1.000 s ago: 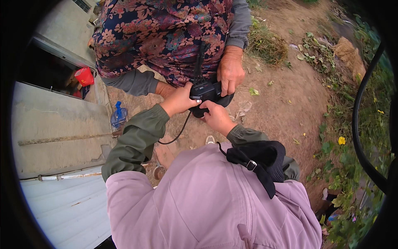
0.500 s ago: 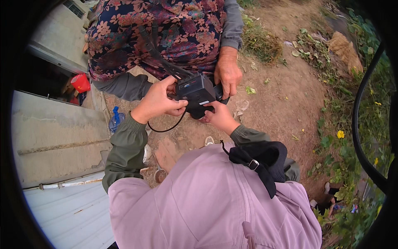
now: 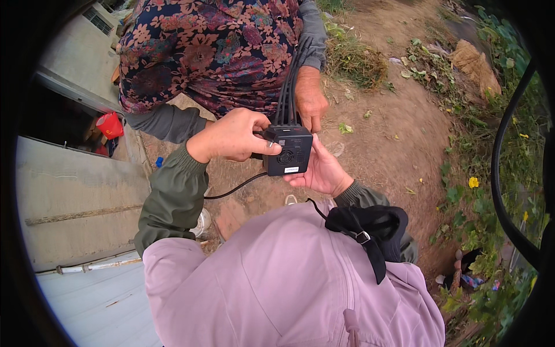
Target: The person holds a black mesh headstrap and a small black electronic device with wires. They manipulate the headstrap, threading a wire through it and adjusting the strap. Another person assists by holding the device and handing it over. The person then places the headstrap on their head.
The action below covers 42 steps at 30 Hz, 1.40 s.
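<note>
A black box-shaped device [image 3: 295, 151] with a round fan grille and a small white label is held between my two hands. My left hand [image 3: 234, 136] grips its left side, thumb across the face. By that thumb is a small dark piece [image 3: 269, 136] with a shiny tip; its kind is unclear. My right hand [image 3: 324, 169] holds the box from the lower right, palm up, some fingers hidden under it. Several black cables [image 3: 287, 95] run from its far edge toward the person opposite. Another black cable [image 3: 237, 187] curves out at the lower left.
Opposite stands a person in a floral top [image 3: 202, 55], one hand [image 3: 311, 101] close to the box's far right corner. A concrete wall [image 3: 87, 191] and red bucket [image 3: 110, 125] are at left. Plants [image 3: 474, 214] line the right side. A black strapped item [image 3: 370, 231] hangs at my right arm.
The box has turned so its fan-grille face shows, and its cables now run up the right side of the floral top. My right hand has shifted to the box's lower right, palm up.
</note>
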Each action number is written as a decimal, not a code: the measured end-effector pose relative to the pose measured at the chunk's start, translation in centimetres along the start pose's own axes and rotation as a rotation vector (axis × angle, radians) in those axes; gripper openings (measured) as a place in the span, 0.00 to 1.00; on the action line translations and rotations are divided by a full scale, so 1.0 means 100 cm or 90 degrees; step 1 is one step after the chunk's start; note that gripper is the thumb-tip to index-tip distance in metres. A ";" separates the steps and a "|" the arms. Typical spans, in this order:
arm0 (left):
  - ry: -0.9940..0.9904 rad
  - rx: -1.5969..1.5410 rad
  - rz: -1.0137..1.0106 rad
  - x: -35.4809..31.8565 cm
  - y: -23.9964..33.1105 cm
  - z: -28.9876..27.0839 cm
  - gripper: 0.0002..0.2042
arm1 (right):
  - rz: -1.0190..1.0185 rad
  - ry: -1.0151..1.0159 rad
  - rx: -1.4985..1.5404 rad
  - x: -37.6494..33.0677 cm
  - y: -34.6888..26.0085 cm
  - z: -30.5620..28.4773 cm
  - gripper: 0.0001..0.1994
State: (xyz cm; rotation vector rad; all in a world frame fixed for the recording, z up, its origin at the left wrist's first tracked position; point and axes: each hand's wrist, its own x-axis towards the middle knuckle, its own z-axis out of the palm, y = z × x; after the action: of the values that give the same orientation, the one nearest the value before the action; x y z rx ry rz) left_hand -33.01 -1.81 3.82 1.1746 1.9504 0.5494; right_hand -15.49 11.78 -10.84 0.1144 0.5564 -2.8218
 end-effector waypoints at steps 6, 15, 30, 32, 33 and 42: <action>0.171 -0.186 0.038 -0.009 -0.003 -0.003 0.18 | -0.196 0.195 -0.398 0.011 0.012 -0.007 0.23; 0.210 0.161 0.071 0.020 -0.079 0.011 0.21 | -0.220 0.316 -1.293 0.058 0.034 -0.023 0.17; 0.100 0.083 0.003 0.048 -0.096 0.035 0.18 | -0.284 0.308 -1.167 0.052 0.029 -0.021 0.21; 0.091 0.117 0.001 0.049 -0.087 0.028 0.18 | -0.279 0.366 -1.100 0.055 0.026 -0.017 0.24; 0.070 0.158 -0.016 0.046 -0.082 0.025 0.19 | -0.299 0.390 -1.074 0.057 0.028 -0.021 0.25; 0.637 0.454 0.083 0.000 -0.064 -0.008 0.10 | -0.324 0.488 -0.983 0.059 0.025 -0.017 0.40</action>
State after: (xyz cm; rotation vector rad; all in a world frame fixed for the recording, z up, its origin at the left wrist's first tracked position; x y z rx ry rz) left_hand -37.03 -4.87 -0.10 1.6488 3.1074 0.5836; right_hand -20.43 8.82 -14.04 0.7721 2.9192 -1.7420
